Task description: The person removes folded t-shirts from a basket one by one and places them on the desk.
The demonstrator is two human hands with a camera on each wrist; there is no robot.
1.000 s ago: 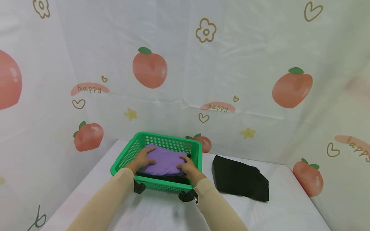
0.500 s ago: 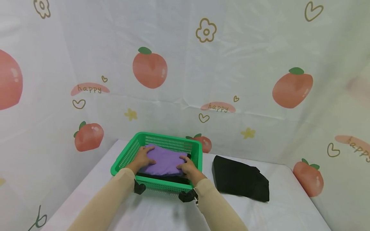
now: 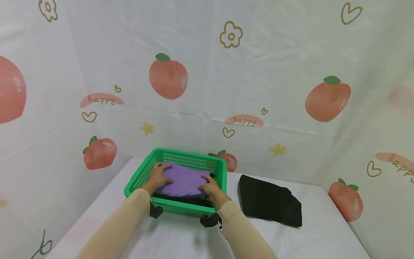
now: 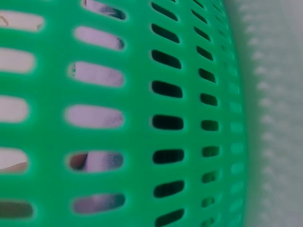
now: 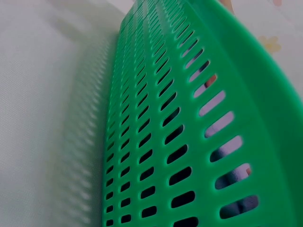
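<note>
A folded purple cloth point(image 3: 185, 180) lies on top of black cloth point(image 3: 184, 200) inside a green plastic basket point(image 3: 194, 208). My left hand point(image 3: 156, 180) holds its left side, thumb and index finger spread over the top, the other fingers mostly hidden. At the right side my right hand point(image 3: 211, 189) grips the cloth the same way, thumb and index finger on its upper face. Both wrist views are filled by the basket's slotted wall point(image 4: 137, 94), and the hands do not show there. Purple and black cloth appear through the slots of the basket wall point(image 5: 199, 142) in the right wrist view.
Another folded black cloth point(image 3: 268, 201) lies flat on the white table point(image 3: 181, 241), to the right of the basket. Behind the table hangs a white curtain point(image 3: 200, 46) printed with peaches. A black wrist device point(image 3: 210, 219) shows below each hand.
My left hand's fingers have shifted very slightly leftward over the purple cloth. The right hand, the basket and the black cloth stay in place.
</note>
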